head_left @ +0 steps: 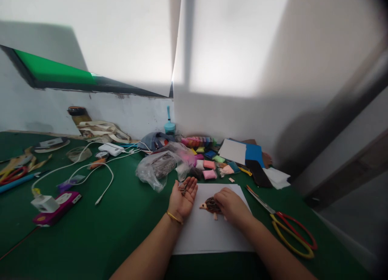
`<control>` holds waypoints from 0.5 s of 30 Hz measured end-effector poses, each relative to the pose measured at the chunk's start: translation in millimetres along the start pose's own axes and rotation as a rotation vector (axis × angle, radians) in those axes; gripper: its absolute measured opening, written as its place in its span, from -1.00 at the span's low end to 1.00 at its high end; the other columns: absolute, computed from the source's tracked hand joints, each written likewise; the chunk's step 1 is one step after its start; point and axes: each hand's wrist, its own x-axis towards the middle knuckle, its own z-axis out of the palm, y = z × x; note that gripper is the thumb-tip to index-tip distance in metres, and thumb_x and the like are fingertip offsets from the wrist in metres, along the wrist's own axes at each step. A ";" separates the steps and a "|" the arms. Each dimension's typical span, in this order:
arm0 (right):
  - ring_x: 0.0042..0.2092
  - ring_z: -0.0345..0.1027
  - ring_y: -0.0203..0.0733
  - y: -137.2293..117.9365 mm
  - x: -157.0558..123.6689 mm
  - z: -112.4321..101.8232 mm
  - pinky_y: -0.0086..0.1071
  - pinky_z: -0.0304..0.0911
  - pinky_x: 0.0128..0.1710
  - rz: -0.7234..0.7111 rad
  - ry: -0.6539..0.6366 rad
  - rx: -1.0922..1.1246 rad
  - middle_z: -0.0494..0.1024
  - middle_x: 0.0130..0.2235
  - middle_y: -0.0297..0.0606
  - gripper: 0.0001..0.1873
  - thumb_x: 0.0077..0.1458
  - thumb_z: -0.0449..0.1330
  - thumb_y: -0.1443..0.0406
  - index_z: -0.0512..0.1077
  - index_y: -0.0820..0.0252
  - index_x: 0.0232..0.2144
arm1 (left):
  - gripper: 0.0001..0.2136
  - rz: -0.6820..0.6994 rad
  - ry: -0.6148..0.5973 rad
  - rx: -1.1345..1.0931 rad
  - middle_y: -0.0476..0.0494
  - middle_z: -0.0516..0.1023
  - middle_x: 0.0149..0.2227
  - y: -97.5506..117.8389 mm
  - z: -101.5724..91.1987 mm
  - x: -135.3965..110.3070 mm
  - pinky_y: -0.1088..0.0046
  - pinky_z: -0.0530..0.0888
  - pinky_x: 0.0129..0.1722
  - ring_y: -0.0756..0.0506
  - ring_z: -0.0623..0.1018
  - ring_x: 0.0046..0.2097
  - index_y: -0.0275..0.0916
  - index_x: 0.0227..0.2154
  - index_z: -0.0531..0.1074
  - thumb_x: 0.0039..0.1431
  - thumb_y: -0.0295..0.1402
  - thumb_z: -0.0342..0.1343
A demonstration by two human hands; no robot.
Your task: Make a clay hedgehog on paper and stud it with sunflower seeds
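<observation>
My left hand point(183, 201) lies palm up by the left edge of a white paper sheet point(209, 241), fingers stretched out. On its palm rest a few small dark pieces point(183, 189) that look like sunflower seeds. A flat hedgehog figure point(211, 206) is on the paper, with a pale pointed snout facing left, a pale foot below and dark seed-like spines on its back. My right hand point(228, 205) is over the hedgehog's right side, fingers pinched together at the spines. Whatever is between those fingertips is hidden, as is the figure's rear.
Large scissors point(274, 215) with red and yellow handles lie right of the paper. Behind it are a clear plastic bag point(157, 167) with dark contents and several coloured clay packets point(209, 174). Left are a white cable point(110, 171) and a magenta power strip point(57, 213).
</observation>
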 end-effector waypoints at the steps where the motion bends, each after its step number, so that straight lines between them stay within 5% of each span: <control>1: -0.29 0.18 -0.22 -0.5 0.4 -0.7 -0.40 0.03 -0.30 -0.010 -0.005 -0.004 0.41 -0.41 -0.28 -0.88 0.05 0.06 0.43 0.34 0.20 -0.49 | -0.64 -0.002 0.002 -0.001 -0.40 0.50 -0.16 0.0 0.3 -0.2 0.24 0.49 -0.14 -0.21 0.49 -0.04 -0.39 -0.27 0.42 0.23 -0.17 -0.13; 8: -0.26 0.19 -0.20 6.0 4.3 2.3 -0.39 0.01 -0.29 -0.029 -0.067 -0.032 0.42 -0.39 -0.28 -0.94 -0.04 0.13 0.42 0.32 0.18 -0.48 | -0.65 -0.007 0.002 -0.006 -0.40 0.50 -0.16 0.1 1.1 -0.8 0.24 0.51 -0.18 -0.20 0.51 -0.06 -0.38 -0.29 0.43 0.23 -0.18 -0.13; 15: -0.26 0.20 -0.16 10.1 6.9 1.8 -0.38 -0.01 -0.29 -0.060 -0.125 -0.052 0.43 -0.38 -0.29 -0.79 -0.22 0.26 0.38 0.34 0.17 -0.44 | -0.64 0.003 0.001 0.010 -0.41 0.49 -0.14 -0.3 0.2 0.0 0.24 0.49 -0.13 -0.21 0.49 -0.04 -0.39 -0.28 0.42 0.22 -0.17 -0.12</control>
